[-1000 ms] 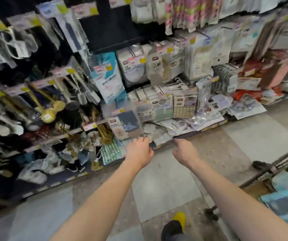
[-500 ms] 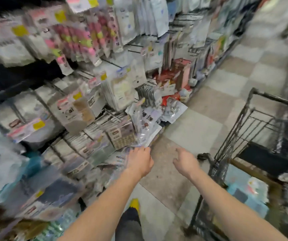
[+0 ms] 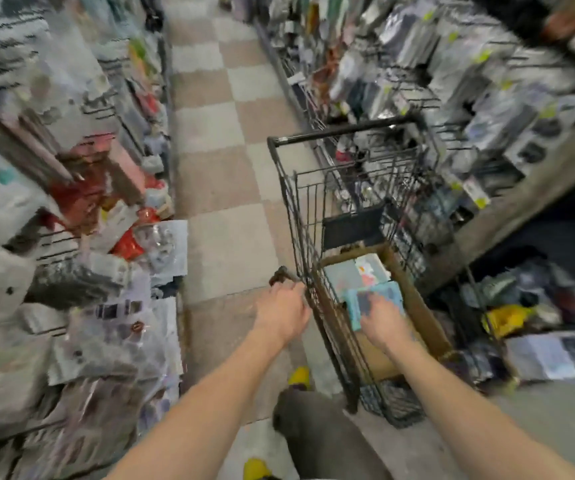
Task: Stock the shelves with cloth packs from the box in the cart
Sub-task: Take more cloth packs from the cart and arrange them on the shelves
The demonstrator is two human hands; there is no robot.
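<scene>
Cardboard box (image 3: pixel 421 308) in the cart (image 3: pixel 308 202) is the target now. Both hands have swung away from the shelf (image 3: pixel 71 237), and the right hand (image 3: pixel 383 323) lies spread on a blue cloth pack (image 3: pixel 378 294) inside the box (left hand (image 3: pixel 284 315) is at the cart's rim, grip unclear). I'd say the next pick is starting.

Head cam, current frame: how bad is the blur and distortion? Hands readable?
Head view: heavy motion smear on the left shelves and right shelves; wide-angle bows the shelf lines; cart and box sharper; left hand at the cart rim and right hand on a blue cloth pack are soft, so the fingers' grip is unreadable.
</scene>
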